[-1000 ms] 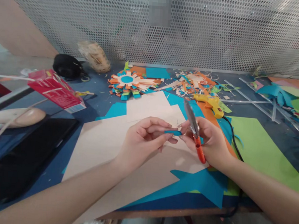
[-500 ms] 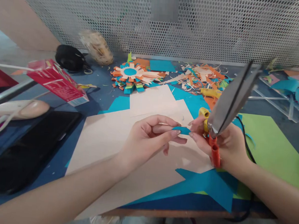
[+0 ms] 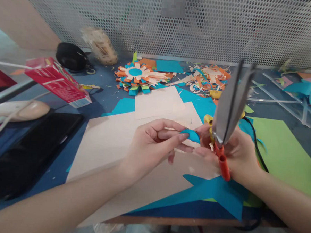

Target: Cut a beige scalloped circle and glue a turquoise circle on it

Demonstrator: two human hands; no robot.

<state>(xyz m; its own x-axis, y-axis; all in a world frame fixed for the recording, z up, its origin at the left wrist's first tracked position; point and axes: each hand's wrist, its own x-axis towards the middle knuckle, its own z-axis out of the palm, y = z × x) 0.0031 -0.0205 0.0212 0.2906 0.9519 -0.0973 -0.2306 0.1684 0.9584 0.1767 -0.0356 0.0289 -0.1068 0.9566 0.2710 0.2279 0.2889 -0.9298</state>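
My left hand point(image 3: 154, 147) pinches a small blue paper disc point(image 3: 191, 135) between thumb and fingertips. Close by on the right, my right hand point(image 3: 234, 152) has scissors point(image 3: 230, 110) hooked in it, the grey blades pointing up and away and the orange and yellow handles against the palm. The right thumb and forefinger are beside the disc's right edge. Beneath both hands lies a large cream paper sheet point(image 3: 98, 151). A cut blue paper piece point(image 3: 219, 193) lies under the right wrist. A layered paper flower point(image 3: 135, 72) with a blue round centre sits further back.
Paper scraps point(image 3: 209, 77) are heaped at the back, before a perforated metal screen point(image 3: 124, 17). On the left are a red carton point(image 3: 58, 82), a black phone-like slab point(image 3: 31, 151) and a cream glue gun-like object point(image 3: 33, 112). Green paper point(image 3: 286, 151) lies right, with clear sticks point(image 3: 279, 97) behind.
The right thumb and forefinger have come away from the disc's edge. The disc has turned to show more of its face, and the scissors have swung slightly left and more upright.
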